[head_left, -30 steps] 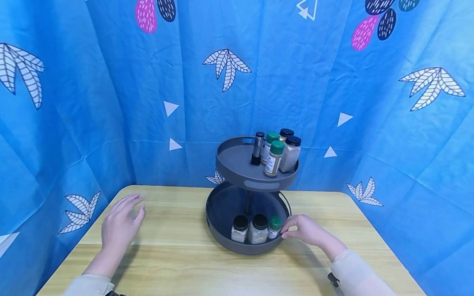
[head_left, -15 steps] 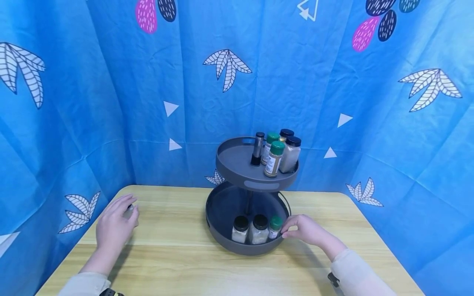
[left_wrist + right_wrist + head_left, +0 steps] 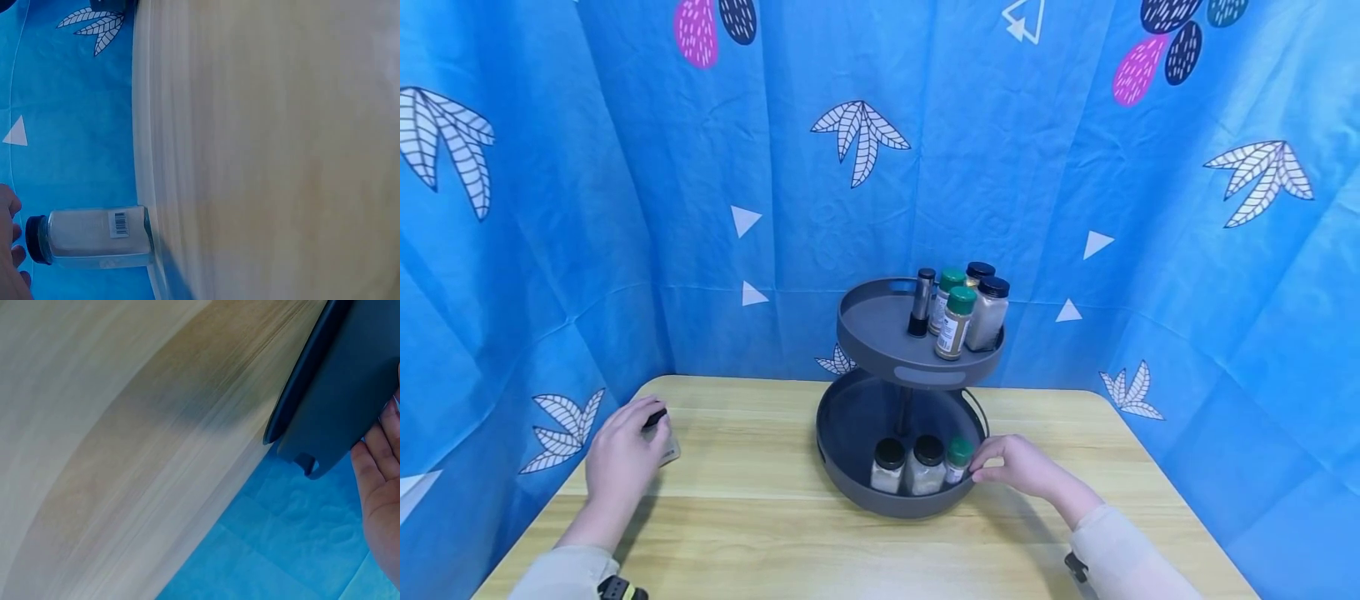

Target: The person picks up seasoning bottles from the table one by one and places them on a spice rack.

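Note:
My left hand is over a clear jar with a black lid, which stands at the table's left. Thumb and fingers lie to either side of the lid in the head view; in the left wrist view the fingertips are right at its top edge. The jar holds pale contents and carries a barcode label. At the right, my right hand grips the lower rim of a dark grey two-tier spice rack. Its fingers lie along the tray's outer wall in the right wrist view.
On the lower tier stand two black-lidded jars, one a pale jar, and a green-capped bottle. The upper tier bears several bottles and a slim dark grinder. A blue curtain hangs behind the wooden table.
My left hand has moved left and slightly nearer, down over the black-lidded jar, whose lid and body have come into view beside the thumb. The right hand stays at the rack's rim.

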A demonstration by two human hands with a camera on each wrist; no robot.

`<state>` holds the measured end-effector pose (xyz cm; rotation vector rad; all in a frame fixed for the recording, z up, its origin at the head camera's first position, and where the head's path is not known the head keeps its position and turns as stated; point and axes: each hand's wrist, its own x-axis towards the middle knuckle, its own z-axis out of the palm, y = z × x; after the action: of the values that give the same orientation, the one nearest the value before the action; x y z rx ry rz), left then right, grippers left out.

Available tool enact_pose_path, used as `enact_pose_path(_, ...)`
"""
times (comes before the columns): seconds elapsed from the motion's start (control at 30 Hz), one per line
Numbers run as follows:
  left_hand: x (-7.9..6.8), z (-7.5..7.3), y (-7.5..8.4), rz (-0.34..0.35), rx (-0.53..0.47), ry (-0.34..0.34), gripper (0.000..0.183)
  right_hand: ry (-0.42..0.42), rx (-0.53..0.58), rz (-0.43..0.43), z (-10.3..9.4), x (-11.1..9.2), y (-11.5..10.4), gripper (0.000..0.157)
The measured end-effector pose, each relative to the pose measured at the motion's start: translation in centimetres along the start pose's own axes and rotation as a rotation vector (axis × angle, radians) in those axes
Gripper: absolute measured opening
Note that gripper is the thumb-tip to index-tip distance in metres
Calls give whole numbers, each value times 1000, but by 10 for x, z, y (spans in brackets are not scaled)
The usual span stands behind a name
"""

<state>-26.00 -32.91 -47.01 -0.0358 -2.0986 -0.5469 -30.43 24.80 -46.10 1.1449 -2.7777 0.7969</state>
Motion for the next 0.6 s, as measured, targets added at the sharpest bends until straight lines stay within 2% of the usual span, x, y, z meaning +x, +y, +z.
enact_pose_path(0.2,0,0,-4,-40,15,-52,24,8,7,-22,-1,0,1,6)
enact_pose_path(0.6,1,2,-15,-57,6,-115,23,8,4,-7,-2,1,-3,6)
